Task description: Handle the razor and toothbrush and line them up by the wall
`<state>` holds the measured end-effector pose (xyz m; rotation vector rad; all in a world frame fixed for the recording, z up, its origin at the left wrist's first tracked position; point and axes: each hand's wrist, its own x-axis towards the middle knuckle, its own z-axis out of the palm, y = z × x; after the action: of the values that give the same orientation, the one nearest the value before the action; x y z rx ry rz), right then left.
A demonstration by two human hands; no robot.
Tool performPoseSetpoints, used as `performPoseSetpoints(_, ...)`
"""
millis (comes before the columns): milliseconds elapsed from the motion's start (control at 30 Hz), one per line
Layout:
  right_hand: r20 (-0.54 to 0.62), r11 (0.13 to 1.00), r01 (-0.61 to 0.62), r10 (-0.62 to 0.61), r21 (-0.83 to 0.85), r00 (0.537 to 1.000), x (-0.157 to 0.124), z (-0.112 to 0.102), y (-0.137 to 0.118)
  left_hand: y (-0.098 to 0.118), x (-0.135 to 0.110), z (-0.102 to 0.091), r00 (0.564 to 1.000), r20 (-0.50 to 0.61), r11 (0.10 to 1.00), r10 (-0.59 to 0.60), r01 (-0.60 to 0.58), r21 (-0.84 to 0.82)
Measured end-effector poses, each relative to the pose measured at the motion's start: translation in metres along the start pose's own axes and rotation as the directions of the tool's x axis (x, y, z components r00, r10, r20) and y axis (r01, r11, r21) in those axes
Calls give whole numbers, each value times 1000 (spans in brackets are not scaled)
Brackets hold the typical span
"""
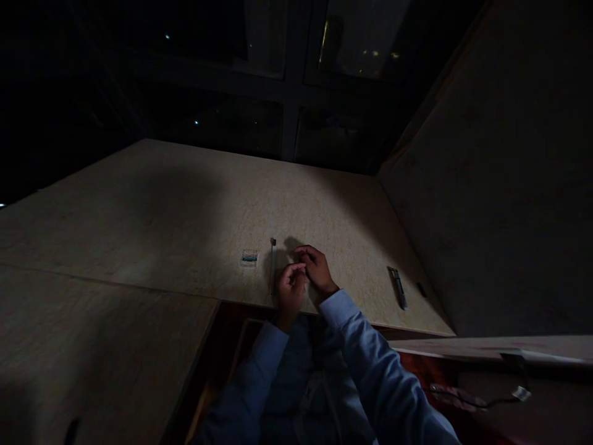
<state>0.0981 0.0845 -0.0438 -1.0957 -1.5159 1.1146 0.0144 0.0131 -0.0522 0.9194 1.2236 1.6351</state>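
- A small clear box (249, 253) lies on the table (259, 198), left of both hands; a blue-green strip (249, 259) shows across its middle, too small to tell whether it is inside.
- A thin stick (273, 262) with a dark far end lies between the box and the hands, just beside the left hand; I can't tell whether they touch.
- The left hand (291, 287) is half curled, fingertips near the thumb; too dark to tell if it has hold of anything.
- The right hand (315, 269) bends over close to it, fingers curled inward; its grip is equally unclear.
- Well off to the right lie a dark pen (397, 288) and a small black piece (421, 290), the latter near the wall (500, 185).
- A dark window (291, 117) stands behind the table.
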Motion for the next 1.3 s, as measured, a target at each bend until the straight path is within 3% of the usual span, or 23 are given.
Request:
performPoseSetpoints(133,12,999,0,-1,33,1000,-1,0,1,12,-6,-6,999,15,995,50,-51,81)
performPoseSetpoints(267,17,997,0,-2,81,1000,1,2,6,43,-5,-36,986,45,939,158,-164,301)
performPoseSetpoints(433,46,997,27,-30,72,998,1,5,11,67,35,-92,959,-5,725,282,-210,655)
performPoseSetpoints(533,45,997,33,-37,69,998,1,5,12,60,62,-118,954,49,556,295,-213,803)
performPoseSetpoints(633,44,997,37,-40,70,998,1,5,13,47,76,-134,963,154,425,221,-237,874)
performPoseSetpoints(733,52,996,54,-57,64,997,1,5,14,39,80,-142,967,185,391,175,-241,888)
performPoseSetpoints(1033,57,997,75,-77,24,995,1,3,13,37,74,-140,969,111,431,222,-200,880)
performPoseSetpoints(1300,41,998,60,-61,23,997,-1,3,11,36,67,-139,962,127,421,243,-223,879)
